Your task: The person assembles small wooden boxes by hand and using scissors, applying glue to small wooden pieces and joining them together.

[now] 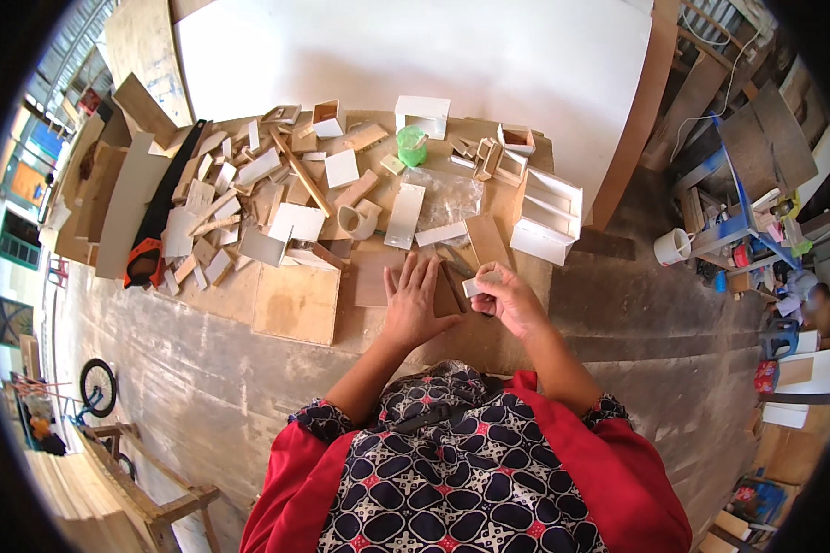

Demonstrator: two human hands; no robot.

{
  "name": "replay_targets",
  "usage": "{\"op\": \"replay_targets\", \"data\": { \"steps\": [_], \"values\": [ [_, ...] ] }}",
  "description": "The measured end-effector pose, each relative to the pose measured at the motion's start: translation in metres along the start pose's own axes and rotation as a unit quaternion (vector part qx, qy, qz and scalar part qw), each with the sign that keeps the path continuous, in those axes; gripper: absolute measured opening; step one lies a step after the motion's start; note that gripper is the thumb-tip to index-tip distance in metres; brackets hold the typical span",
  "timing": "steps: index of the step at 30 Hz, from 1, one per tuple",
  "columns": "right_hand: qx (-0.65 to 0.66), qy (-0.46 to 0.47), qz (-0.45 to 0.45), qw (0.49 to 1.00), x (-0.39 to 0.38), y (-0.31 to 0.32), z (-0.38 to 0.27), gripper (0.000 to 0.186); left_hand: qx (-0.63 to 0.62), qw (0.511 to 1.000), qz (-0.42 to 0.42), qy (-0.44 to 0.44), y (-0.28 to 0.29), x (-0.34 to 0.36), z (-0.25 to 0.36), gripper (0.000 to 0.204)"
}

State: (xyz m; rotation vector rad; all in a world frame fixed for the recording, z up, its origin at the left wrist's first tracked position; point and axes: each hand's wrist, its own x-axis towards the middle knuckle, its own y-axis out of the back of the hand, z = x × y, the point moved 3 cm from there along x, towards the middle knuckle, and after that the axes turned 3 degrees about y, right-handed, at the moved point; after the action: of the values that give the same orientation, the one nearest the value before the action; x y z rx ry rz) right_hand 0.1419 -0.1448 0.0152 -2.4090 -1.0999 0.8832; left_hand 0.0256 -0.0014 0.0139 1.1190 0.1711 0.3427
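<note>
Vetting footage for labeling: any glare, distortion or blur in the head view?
Head view: white panel nearly washed out, soft shadow low on it; clear plastic shows small highlights; brown edge strip bends, corners go black; left hand and right hand look fairly sharp.

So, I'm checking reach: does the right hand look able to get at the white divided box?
Probably yes: nothing visible blocks the right hand from the white divided box, though the small block in that hand may need setting down.

Here's a flat grey-brown board [371,284] under my left hand [414,302], small pale piece [471,288] pinched in my right hand [510,304]!
</note>
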Motion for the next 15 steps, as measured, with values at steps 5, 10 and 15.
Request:
{"op": "replay_targets", "data": {
  "steps": [5,10,15],
  "values": [
    [-0.044,0.035,0.044,0.997,0.003,0.008,-0.008,0.015,-0.231,0.971,0.042,-0.055,0.025,-0.009,0.005,0.109],
    [0.004,-0.016,-0.008,1.000,-0.003,-0.007,0.007,0.017,-0.557,0.830,0.007,-0.026,0.017,-0.026,0.002,0.100],
    [-0.123,0.039,-0.009,0.992,-0.005,-0.037,0.006,0.016,-0.805,0.573,-0.150,0.042,-0.011,-0.031,0.002,0.098]
  ]
}}
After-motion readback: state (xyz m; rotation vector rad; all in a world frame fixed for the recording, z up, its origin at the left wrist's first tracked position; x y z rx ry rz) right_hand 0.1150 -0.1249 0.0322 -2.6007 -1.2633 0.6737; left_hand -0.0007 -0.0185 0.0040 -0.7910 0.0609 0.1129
